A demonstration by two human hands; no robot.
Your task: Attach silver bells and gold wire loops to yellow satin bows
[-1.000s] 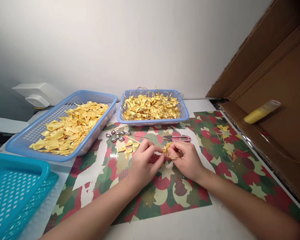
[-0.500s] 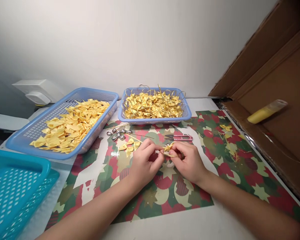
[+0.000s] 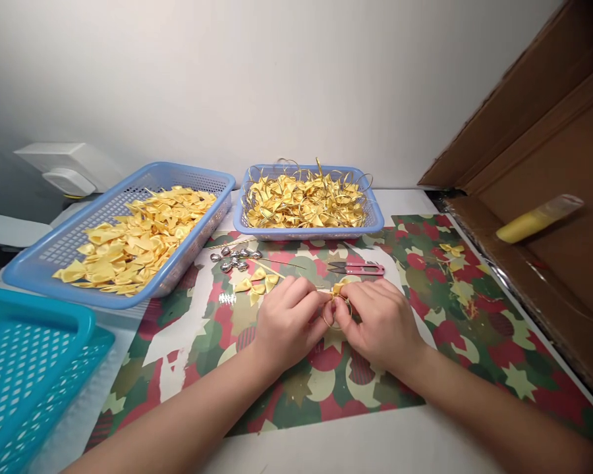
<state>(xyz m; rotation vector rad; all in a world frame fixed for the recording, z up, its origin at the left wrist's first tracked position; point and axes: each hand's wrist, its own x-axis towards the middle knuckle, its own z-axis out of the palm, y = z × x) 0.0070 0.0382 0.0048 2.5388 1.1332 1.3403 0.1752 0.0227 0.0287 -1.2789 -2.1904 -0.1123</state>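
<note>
Both hands meet over the patterned mat, fingertips nearly touching. My left hand point(image 3: 292, 317) pinches a thin gold cord point(image 3: 330, 324), which curves in a small loop below the fingers. Between the fingers of my right hand point(image 3: 379, 317) is a yellow ribbon bow point(image 3: 338, 288), partly covered by the fingertips. Left of the hands lie a few loose yellow bows point(image 3: 257, 284) and a cluster of silver jingle bells point(image 3: 233, 258). Thread snips point(image 3: 363, 268) with a pink handle rest just beyond my right hand.
A blue basket point(image 3: 123, 301) of yellow bows stands at the left. Another blue basket point(image 3: 306, 233) at the back holds bows with gold cords. A teal basket point(image 3: 86, 322) is at the near left. Cardboard point(image 3: 534, 145) with a yellow-filled tube point(image 3: 538, 218) borders the right.
My hands have come closer together, and the gold cord now forms a loop beneath the fingertips. The bell seen at the bow earlier is hidden. The view has shifted slightly.
</note>
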